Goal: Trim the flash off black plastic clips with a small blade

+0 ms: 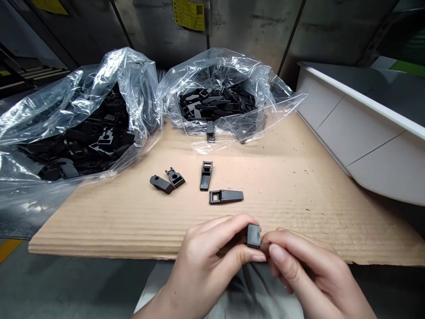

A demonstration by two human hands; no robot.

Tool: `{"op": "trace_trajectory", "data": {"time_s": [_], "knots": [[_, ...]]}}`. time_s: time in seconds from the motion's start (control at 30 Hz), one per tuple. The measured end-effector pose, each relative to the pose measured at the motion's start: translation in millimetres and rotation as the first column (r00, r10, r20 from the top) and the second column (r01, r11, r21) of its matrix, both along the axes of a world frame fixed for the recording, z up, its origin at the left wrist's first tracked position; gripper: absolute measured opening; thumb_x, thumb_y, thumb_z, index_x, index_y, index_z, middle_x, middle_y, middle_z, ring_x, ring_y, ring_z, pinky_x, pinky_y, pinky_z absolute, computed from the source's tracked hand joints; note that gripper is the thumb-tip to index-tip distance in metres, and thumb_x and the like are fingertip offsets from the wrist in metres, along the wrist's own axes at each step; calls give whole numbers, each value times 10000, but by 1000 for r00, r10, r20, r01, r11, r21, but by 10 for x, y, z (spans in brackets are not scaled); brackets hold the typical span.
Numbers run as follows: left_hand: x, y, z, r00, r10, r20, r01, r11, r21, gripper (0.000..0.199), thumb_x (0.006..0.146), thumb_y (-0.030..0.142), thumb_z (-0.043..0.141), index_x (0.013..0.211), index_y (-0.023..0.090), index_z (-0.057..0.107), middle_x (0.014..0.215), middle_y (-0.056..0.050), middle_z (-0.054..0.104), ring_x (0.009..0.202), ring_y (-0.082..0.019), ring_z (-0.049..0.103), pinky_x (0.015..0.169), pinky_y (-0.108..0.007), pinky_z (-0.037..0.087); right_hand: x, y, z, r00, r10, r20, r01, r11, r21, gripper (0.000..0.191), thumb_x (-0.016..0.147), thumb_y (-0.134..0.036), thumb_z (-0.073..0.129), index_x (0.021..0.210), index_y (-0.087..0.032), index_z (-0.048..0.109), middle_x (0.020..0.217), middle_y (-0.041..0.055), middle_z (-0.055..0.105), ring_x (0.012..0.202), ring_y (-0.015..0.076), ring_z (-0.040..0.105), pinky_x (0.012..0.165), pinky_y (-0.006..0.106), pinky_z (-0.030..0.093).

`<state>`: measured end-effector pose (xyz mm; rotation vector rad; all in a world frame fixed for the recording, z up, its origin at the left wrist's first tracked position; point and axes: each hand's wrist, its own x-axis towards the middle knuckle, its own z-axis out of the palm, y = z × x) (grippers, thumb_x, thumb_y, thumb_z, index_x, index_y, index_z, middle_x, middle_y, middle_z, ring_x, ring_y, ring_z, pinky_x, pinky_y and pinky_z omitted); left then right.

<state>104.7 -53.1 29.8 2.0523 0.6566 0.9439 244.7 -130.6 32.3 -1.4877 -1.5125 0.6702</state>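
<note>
My left hand (215,257) pinches a small black plastic part (253,235) between thumb and index finger, just over the cardboard's front edge. Close against the part's right side, my right hand (305,266) has its thumb and index finger pressed together. Whatever lies between those fingertips is hidden. Beyond the hands, a long black clip piece (227,196) lies sideways, and a similar clip piece (206,176) points toward me. To their left rest two shorter black pieces, one rounded at its end (161,184) and one with prongs (175,177).
A corrugated cardboard sheet (109,212) covers the work surface. At the back stand two clear plastic bags, the left bag (139,84) and the middle bag (226,60), both full of black parts. A white bin (348,119) borders the right side.
</note>
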Motion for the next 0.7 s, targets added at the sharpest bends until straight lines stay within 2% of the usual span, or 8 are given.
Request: {"op": "trace_trajectory", "data": {"time_s": [0.07,0.17,0.3,0.4,0.5,0.63,0.7], "knots": [[-2,-6,-25,1000,-5,-15,5,999,46,93,796,168,578,885,189,592,796,4,675,706,-150,641,582,-183,503,39,3,-10,998,-62,10,61,998,27,111,811,-164,488,822,-233,574,637,-50,607,477,55,554,454,113,452],[8,-20,-75,1000,26,-5,-25,990,136,185,794,74,524,931,186,578,859,-15,653,770,-143,623,689,-201,498,20,31,-38,990,-138,-22,139,989,52,87,780,-213,547,861,-228,575,712,-20,652,562,88,621,452,114,479],[30,-46,-122,993,109,36,-114,969,221,178,786,64,514,920,165,575,838,-47,630,745,-154,604,667,-231,492,-80,74,-43,975,-206,-85,202,978,-62,64,781,-235,523,766,-207,579,673,-8,620,631,110,631,515,130,501],[38,-55,-135,992,121,32,-125,960,250,179,773,53,523,909,156,578,815,-43,623,729,-151,596,656,-232,486,-90,77,-40,972,-183,-146,170,981,-95,94,797,-244,497,763,-193,568,661,-6,598,602,107,611,576,176,525],[38,-49,-139,992,123,27,-126,958,258,196,765,35,516,909,155,572,828,-40,619,745,-147,594,683,-226,479,-52,73,-55,983,-137,-121,128,989,-79,76,801,-222,496,808,-195,567,710,0,618,620,111,623,570,179,527],[23,-45,-145,992,120,33,-124,963,239,229,758,18,500,929,156,561,862,-46,611,779,-148,592,693,-213,479,-4,73,-76,975,-204,-83,201,979,-39,87,800,-187,502,855,-212,565,761,-8,649,663,108,649,558,141,521],[13,-51,-152,993,115,28,-118,965,234,219,757,22,510,924,152,566,860,-46,606,778,-150,591,693,-212,480,10,46,-79,981,-192,-23,192,981,5,139,797,-165,509,906,-231,564,809,-13,660,718,110,656,599,140,524]]}}
